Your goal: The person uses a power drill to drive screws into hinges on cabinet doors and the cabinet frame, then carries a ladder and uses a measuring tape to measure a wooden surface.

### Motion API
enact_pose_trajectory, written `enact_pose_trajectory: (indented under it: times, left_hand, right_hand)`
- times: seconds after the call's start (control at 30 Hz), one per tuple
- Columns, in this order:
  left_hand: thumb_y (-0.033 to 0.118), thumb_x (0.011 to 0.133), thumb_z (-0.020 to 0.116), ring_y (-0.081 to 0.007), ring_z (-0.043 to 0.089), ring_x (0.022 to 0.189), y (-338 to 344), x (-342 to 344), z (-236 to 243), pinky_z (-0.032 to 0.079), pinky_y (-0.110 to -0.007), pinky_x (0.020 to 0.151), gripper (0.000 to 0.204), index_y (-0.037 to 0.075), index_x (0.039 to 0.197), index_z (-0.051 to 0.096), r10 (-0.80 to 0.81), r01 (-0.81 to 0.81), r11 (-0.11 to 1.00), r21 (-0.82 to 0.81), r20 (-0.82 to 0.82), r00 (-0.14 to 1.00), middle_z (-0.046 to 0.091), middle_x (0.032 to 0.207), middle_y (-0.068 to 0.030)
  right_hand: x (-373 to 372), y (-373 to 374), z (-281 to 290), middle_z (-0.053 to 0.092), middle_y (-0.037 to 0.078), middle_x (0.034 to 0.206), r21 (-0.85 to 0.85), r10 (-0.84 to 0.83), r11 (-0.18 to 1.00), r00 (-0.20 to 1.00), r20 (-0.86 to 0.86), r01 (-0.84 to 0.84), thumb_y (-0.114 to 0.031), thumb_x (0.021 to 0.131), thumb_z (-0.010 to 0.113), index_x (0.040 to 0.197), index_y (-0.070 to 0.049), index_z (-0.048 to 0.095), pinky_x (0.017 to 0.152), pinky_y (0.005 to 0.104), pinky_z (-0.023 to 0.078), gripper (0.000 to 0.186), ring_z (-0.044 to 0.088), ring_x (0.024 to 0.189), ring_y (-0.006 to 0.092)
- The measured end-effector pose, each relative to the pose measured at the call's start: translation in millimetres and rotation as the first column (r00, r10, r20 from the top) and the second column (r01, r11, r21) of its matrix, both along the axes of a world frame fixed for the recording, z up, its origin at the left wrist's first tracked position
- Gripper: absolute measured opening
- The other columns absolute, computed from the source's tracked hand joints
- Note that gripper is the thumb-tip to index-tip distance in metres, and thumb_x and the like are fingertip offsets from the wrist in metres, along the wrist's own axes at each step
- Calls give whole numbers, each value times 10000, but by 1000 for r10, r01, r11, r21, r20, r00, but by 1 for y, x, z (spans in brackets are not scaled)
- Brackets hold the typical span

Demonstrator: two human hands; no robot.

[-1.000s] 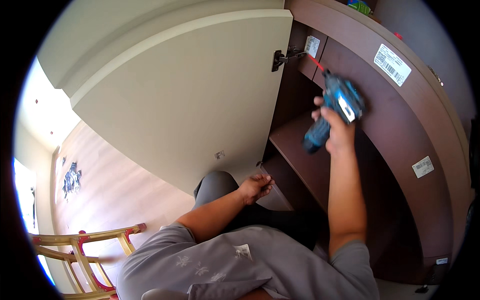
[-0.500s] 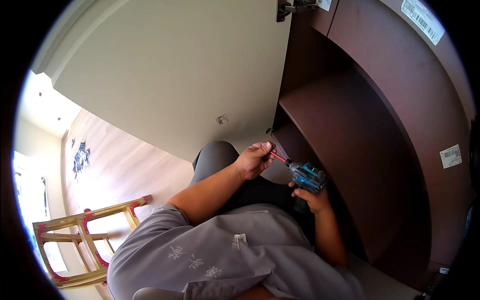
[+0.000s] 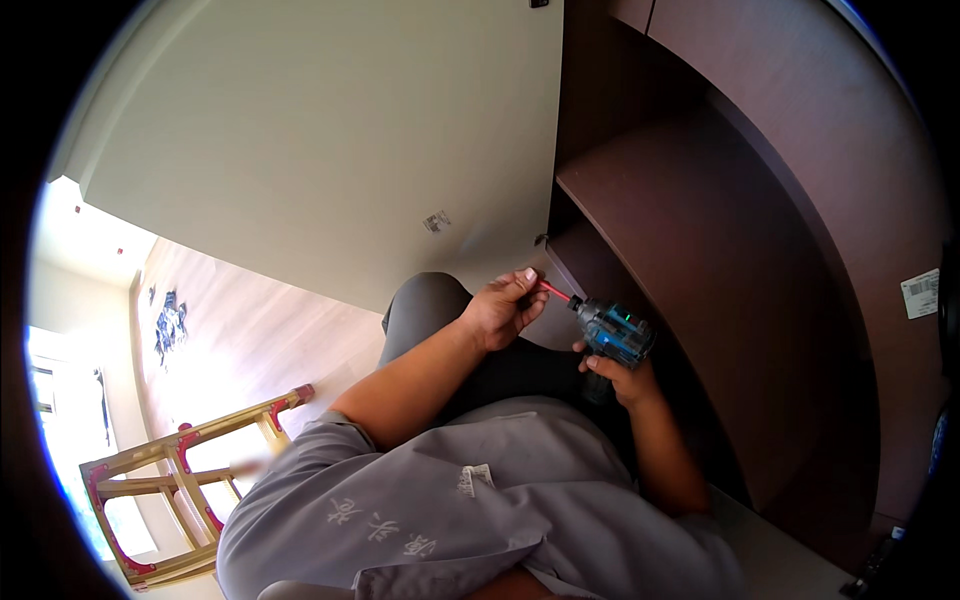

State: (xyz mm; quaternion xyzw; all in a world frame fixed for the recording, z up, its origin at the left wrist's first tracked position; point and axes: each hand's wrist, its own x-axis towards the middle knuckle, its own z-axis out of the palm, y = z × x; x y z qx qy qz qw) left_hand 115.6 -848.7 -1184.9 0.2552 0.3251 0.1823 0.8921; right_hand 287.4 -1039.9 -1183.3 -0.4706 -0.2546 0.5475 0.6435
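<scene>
the right hand (image 3: 618,372) grips a teal drill (image 3: 612,335) near the dark cabinet (image 3: 720,250); its red bit (image 3: 556,292) runs up-left into the pinching fingers of the left hand (image 3: 503,310), just beside it

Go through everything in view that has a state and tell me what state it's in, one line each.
Drill: held in the right hand, red bit pointing left.
Left hand: fingertips pinching the bit's tip.
Cabinet door: swung open.
Cabinet shelf: fitted in place, bare.
Wooden ladder: standing on the floor, untouched.
</scene>
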Motion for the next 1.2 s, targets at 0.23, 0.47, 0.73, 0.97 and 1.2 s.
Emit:
enact_pose_trajectory:
  times: [0.23,0.47,0.73,0.97,1.2]
  left_hand:
    - [229,1000,666,-152,645,976,-7,-4,-13,549,-315,921,218,75,1142,606,47,-55,997,-51,-150,987,652,1039,-35]
    - [23,994,557,-178,659,989,-15,-30,-11,557,-316,915,160,63,1143,597,32,-40,998,-42,-175,984,659,1051,-62]
    - [10,1019,500,-188,670,994,-21,-38,0,562,-320,908,168,56,1138,610,11,-38,994,-104,-248,969,674,1081,-78]
    - [34,1028,513,-192,672,994,-18,-32,3,563,-331,917,159,48,1149,616,-51,23,993,-112,-254,966,677,1079,-85]
    - [36,1027,513,-196,675,993,-11,-32,-2,564,-335,915,165,46,1155,617,-66,41,994,-106,-251,966,678,1089,-89]
  right_hand:
    - [11,60,-81,699,73,1009,-360,-234,929,896,-377,91,-88,865,671,1185,-65,616,721,358,541,326,660,800,209]
    - [35,161,-207,675,63,1006,-393,-459,884,638,-619,254,-131,901,648,1080,-69,610,814,383,566,193,641,860,230]
    - [43,193,-260,666,47,1023,-454,-468,868,640,-609,202,-137,880,649,1137,-83,576,822,387,542,272,625,853,235]
    - [47,199,-262,672,42,1014,-423,-390,897,670,-631,124,-145,881,635,1127,-89,583,797,386,538,257,621,829,225]
    - [45,198,-257,654,42,970,-433,-402,892,668,-626,131,-142,883,631,1094,-94,580,781,396,532,223,614,815,222]
